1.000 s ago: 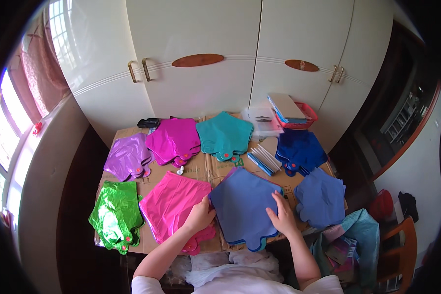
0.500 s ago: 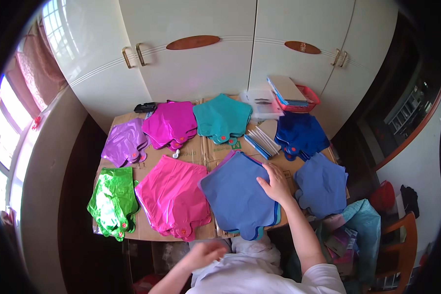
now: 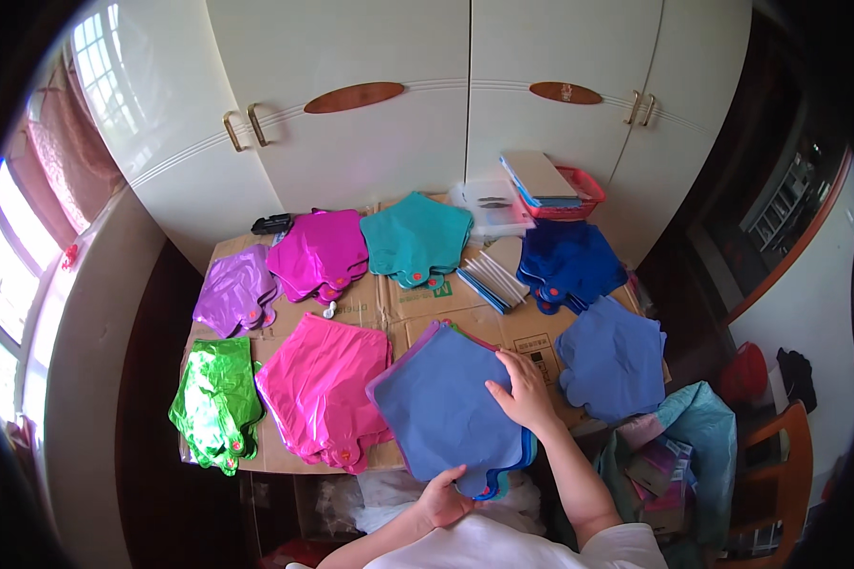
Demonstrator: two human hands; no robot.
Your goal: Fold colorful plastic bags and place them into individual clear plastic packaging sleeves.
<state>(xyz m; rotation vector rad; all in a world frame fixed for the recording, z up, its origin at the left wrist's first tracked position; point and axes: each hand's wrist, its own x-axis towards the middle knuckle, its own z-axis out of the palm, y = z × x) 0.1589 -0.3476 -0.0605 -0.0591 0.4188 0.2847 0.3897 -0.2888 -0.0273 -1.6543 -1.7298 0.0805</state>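
A stack of flat, pentagon-shaped foil balloons (image 3: 446, 408) lies before me, the dull blue back of one on top and magenta, green and blue edges showing beneath. Its tabbed end hangs past the table's near edge. My left hand (image 3: 446, 498) pinches that end near the tab, thumb on top and fingers underneath. At the stack's right edge rests my right hand (image 3: 525, 391), thumb on the blue face and fingers along the rim. Just left lies a pink balloon stack (image 3: 327, 389); to the right is a dull blue one (image 3: 614, 360).
Green (image 3: 213, 394), lilac (image 3: 235, 289), magenta (image 3: 318, 251), teal (image 3: 416, 239) and dark blue (image 3: 571, 263) stacks lie on the cardboard (image 3: 408, 318). White sticks (image 3: 500, 275) sit mid-table. A red basket (image 3: 588, 190) stands by the cabinet (image 3: 351, 142); a chair (image 3: 788, 465) is at right.
My left hand has come up from my lap to the tabbed end of the stack. The stack has shifted left and toward me, with my right hand still at its right edge.
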